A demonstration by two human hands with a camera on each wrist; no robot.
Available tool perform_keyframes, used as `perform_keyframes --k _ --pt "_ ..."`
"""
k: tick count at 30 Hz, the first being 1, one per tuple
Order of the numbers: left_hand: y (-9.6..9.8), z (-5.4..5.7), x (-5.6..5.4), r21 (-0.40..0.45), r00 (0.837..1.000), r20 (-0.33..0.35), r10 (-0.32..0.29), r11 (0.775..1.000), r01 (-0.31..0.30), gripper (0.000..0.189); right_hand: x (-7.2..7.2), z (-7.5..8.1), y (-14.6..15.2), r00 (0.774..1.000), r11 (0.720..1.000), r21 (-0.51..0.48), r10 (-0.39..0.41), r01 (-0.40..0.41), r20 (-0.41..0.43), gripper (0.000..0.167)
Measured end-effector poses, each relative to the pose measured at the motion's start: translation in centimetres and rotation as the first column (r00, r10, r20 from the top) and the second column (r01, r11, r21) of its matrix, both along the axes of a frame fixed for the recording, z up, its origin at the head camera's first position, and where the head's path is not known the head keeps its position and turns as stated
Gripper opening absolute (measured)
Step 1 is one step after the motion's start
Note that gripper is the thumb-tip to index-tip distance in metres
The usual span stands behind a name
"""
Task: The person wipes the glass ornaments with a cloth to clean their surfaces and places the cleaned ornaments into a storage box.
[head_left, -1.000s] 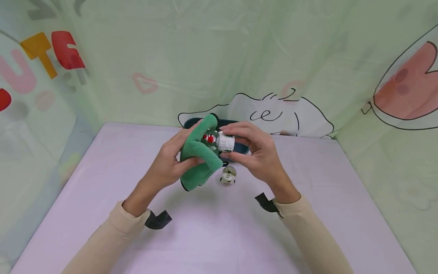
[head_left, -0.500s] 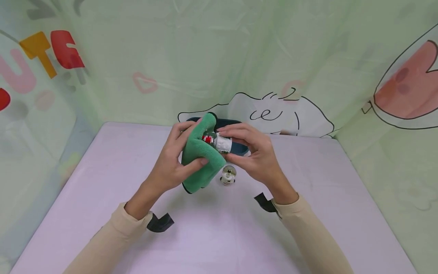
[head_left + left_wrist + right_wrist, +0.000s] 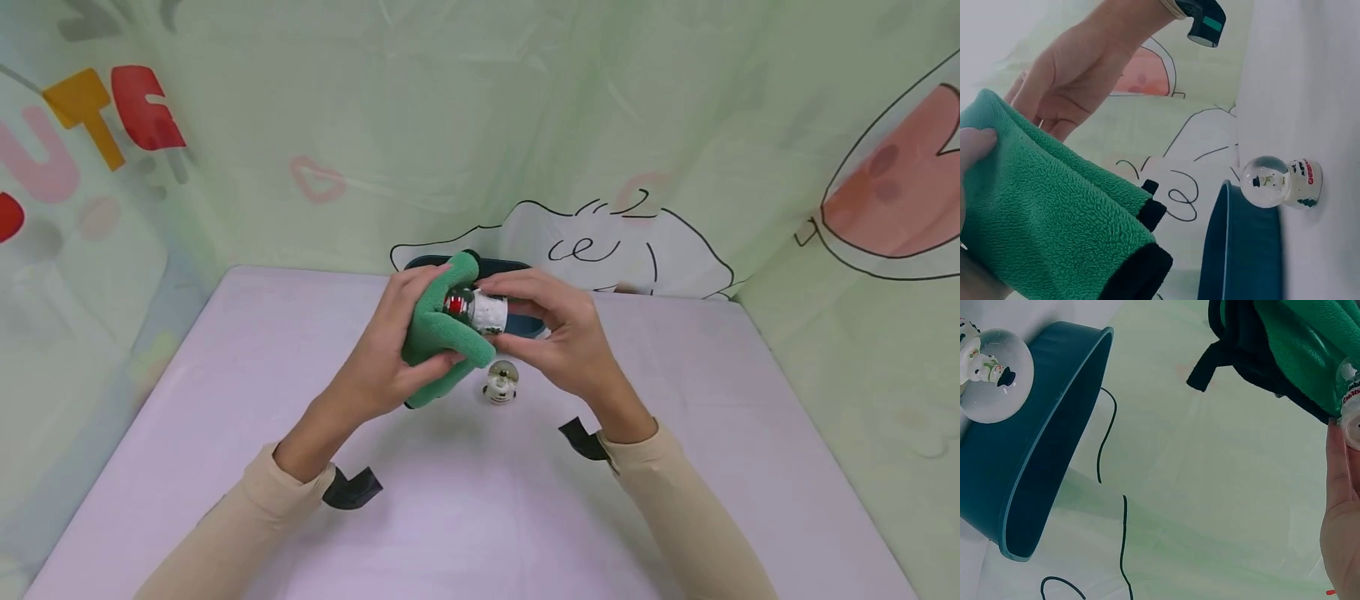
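My left hand (image 3: 375, 358) grips a green plush cloth (image 3: 435, 333) with dark edging, folded around the glass end of a snow globe (image 3: 489, 312). My right hand (image 3: 558, 329) pinches that globe by its white base between thumb and fingers. The globe lies sideways, and a red figure shows inside the glass. Beyond the cloth in the left wrist view, the right hand (image 3: 1072, 81) appears, while the cloth hides the globe there. A second snow globe (image 3: 501, 383), with a snowman inside, stands upright on the table below the hands, touched by neither.
Behind the hands, against the back curtain, stands a dark blue bin (image 3: 1250, 244), partly covered by hands and cloth. Its rim (image 3: 1060, 387) faces upward. A pale lilac tablecloth (image 3: 480, 517) covers the table. Printed curtains (image 3: 420, 125) enclose the back and sides.
The cloth's hanging lower end has drawn up and its fold has closed further around the globe. The left hand and the held globe have shifted slightly. The standing globe stays put.
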State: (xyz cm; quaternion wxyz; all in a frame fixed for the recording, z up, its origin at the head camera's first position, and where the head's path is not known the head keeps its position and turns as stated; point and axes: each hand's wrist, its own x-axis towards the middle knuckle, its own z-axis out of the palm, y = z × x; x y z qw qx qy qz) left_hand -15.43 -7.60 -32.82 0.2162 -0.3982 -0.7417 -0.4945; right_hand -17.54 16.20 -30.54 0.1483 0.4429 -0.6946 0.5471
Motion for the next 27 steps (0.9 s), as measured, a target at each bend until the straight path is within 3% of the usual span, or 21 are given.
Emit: perform_keyframes --k 8,14,27 --pt "-0.27 -0.14 -0.30 -0.029 0.998 -0.061 -0.015 0.999 0.013 0.077 0.27 0.24 0.38 0.995 1.000 0.025 0.001 -0.003 0.098 0.055" --pt "-0.36 -0.25 -0.55 -0.007 0.992 -0.124 -0.011 1.000 0.010 0.072 0.42 0.52 0.40 0.993 0.999 0.044 0.007 -0.012 0.118 0.054" --pt "-0.36 -0.05 -0.70 -0.046 0.976 -0.219 -0.021 0.999 0.011 0.067 0.59 0.60 0.24 0.978 0.995 0.100 -0.040 0.020 0.206 0.038"
